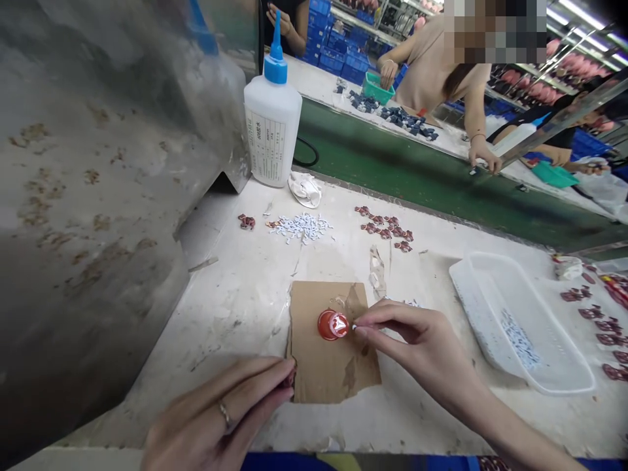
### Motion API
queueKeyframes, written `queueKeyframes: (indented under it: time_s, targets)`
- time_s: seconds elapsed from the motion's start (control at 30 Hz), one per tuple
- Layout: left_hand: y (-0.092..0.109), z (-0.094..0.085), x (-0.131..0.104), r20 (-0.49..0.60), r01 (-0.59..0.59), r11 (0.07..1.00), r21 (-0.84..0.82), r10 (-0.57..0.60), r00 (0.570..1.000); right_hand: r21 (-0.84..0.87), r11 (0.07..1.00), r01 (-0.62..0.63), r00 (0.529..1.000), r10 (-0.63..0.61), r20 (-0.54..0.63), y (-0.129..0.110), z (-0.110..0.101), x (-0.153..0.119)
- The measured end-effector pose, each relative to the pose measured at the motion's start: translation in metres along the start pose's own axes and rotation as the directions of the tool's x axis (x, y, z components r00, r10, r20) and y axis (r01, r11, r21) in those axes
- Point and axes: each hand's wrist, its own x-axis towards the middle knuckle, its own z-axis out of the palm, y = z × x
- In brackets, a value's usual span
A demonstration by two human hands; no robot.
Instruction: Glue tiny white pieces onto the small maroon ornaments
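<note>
My left hand (220,409) is closed on a small reddish-brown figure (291,377), mostly hidden by the fingers, at the left edge of a cardboard piece (324,379). Between thumb and forefinger, my right hand (424,337) pinches a tiny white piece (354,327). That piece is just right of a small red cup (324,325) standing on the cardboard, with a shiny, whitish top. Wet-looking stains mark the cardboard around it. Beyond lie a heap of tiny pale pieces (304,227) and a group of reddish-brown figures (385,227).
A white bottle with blue nozzle (272,124) stands at the back beside a large metal housing (98,196). A translucent tray (471,301) with pale bits sits at right, near more brown figures (608,324). Across a green divider (383,154), other people work at a bench.
</note>
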Motion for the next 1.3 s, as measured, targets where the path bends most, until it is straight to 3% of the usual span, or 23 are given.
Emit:
queueKeyframes:
  time_s: [0.1, 0.2, 0.3, 0.47, 0.67, 0.8, 0.93, 1.07, 1.2, 1.3]
  targets:
    - [-0.002, 0.004, 0.006, 0.001, 0.017, 1.000, 0.010, -0.017, 1.000, -0.101, 0.975, 0.199, 0.977, -0.205, -0.053, 0.003, 0.004, -0.002]
    - [0.002, 0.009, 0.003, -0.019, 0.129, 0.992, -0.012, -0.129, 0.991, -0.137, 0.934, 0.329, 0.941, -0.337, -0.042, 0.007, 0.007, -0.004]
    - [0.006, 0.014, -0.002, 0.007, 0.219, 0.973, -0.065, -0.219, 0.976, -0.163, 0.915, 0.369, 0.924, -0.380, -0.046, 0.010, 0.009, -0.006]
    - [0.008, 0.019, -0.005, -0.001, 0.215, 0.965, -0.147, -0.218, 0.976, -0.205, 0.894, 0.399, 0.904, -0.421, -0.074, 0.011, 0.011, -0.007]
    - [0.012, 0.024, 0.001, -0.020, 0.197, 0.974, -0.113, -0.201, 0.979, -0.172, 0.905, 0.388, 0.911, -0.405, -0.074, 0.012, 0.013, -0.007]
    - [0.015, 0.024, 0.004, -0.015, 0.181, 0.972, -0.151, -0.185, 0.983, -0.083, 0.942, 0.324, 0.938, -0.332, -0.105, 0.010, 0.013, -0.009]
    - [0.018, 0.025, 0.005, -0.041, 0.160, 0.975, -0.155, -0.168, 0.985, 0.220, 0.975, 0.025, 0.996, -0.005, -0.092, -0.001, 0.012, -0.013]
    - [0.023, 0.028, 0.007, -0.054, 0.161, 0.967, -0.195, -0.175, 0.983, 0.431, 0.879, -0.203, 0.976, 0.218, 0.016, -0.015, 0.011, -0.017]
    - [0.027, 0.031, 0.008, -0.059, 0.147, 0.960, -0.236, -0.165, 0.984, 0.492, 0.837, -0.239, 0.970, 0.225, 0.090, -0.021, 0.011, -0.019]
    - [0.028, 0.031, 0.008, -0.042, 0.162, 0.959, -0.232, -0.177, 0.983, 0.466, 0.869, -0.165, 0.986, 0.146, 0.077, -0.023, 0.015, -0.024]
